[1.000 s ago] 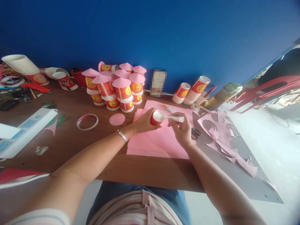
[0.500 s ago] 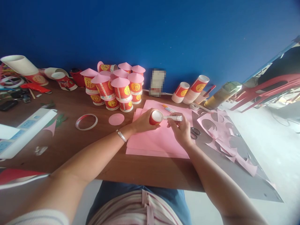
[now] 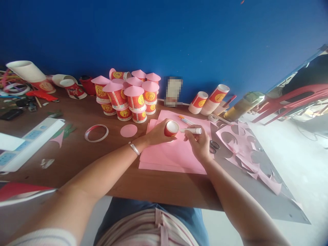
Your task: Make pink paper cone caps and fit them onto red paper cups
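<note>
My left hand [image 3: 158, 132], a bangle at its wrist, is wrapped round a red paper cup [image 3: 171, 128] whose white round end faces up. My right hand [image 3: 198, 139] grips a slim white glue stick [image 3: 192, 130] between thumb and fingers. The narrow tip of the stick points left, just beside the cup's rim; I cannot tell whether they touch. Under both hands lie stacked pink paper sheets [image 3: 169, 158]. A flat pink paper disc [image 3: 128, 130] lies on the table to the left of my left hand.
Behind on the left stand several red cups with pink cone tops [image 3: 133, 91]. Stacked cups [image 3: 216, 99] lean against the blue wall. Scissors [image 3: 214, 147] and pink paper scraps [image 3: 239, 147] lie right, a tape roll [image 3: 96, 133] and power strip [image 3: 33, 145] left.
The stick in my right hand has shifted slightly right, away from the cup's white end. The cup has turned a little in my left hand. The whole view has shifted slightly.
</note>
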The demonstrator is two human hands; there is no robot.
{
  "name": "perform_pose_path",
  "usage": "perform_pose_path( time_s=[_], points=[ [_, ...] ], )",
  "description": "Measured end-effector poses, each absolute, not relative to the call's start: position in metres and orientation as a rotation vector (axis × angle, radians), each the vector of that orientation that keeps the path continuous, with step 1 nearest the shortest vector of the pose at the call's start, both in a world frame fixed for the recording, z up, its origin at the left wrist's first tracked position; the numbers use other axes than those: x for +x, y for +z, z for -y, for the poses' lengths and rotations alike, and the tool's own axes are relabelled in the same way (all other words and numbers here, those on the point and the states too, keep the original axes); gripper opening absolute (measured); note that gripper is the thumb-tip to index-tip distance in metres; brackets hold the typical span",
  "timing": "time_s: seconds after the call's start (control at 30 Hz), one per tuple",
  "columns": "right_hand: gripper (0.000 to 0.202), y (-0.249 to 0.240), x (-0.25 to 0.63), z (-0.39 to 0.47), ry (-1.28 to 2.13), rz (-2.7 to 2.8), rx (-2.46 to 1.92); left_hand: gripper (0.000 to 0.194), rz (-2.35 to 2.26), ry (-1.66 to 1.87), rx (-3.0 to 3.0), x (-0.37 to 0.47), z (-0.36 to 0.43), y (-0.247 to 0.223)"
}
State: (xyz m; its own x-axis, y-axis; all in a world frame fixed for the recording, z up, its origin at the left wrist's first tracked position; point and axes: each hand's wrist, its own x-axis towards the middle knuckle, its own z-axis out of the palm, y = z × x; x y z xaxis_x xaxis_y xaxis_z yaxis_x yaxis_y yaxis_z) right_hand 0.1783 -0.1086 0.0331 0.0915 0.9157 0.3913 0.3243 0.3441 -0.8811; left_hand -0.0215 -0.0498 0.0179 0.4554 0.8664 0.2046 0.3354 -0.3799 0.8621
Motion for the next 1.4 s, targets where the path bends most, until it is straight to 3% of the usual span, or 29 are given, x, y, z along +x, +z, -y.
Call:
perform_pose_path(
  time_s=[0.33, 0.53, 0.93, 1.4],
  points=[
    [0.014, 0.032, 0.175, 0.117, 0.364, 1.693, -1.205, 0.05, -0.923, 0.948, 2.017, -0.019, 0.048, 0.016],
    [0.014, 0.029, 0.174, 0.12, 0.384, 1.748, -1.258, 0.061, -0.974, 0.959, 1.964, -0.02, 0.047, 0.012],
    [0.016, 0.031, 0.177, 0.112, 0.528, 1.551, -1.188, 0.048, -0.804, 0.833, 2.01, -0.023, 0.049, 0.015],
    [0.016, 0.034, 0.176, 0.114, 0.556, 1.554, -1.222, 0.053, -0.929, 0.921, 2.025, -0.019, 0.05, 0.013]
  ],
)
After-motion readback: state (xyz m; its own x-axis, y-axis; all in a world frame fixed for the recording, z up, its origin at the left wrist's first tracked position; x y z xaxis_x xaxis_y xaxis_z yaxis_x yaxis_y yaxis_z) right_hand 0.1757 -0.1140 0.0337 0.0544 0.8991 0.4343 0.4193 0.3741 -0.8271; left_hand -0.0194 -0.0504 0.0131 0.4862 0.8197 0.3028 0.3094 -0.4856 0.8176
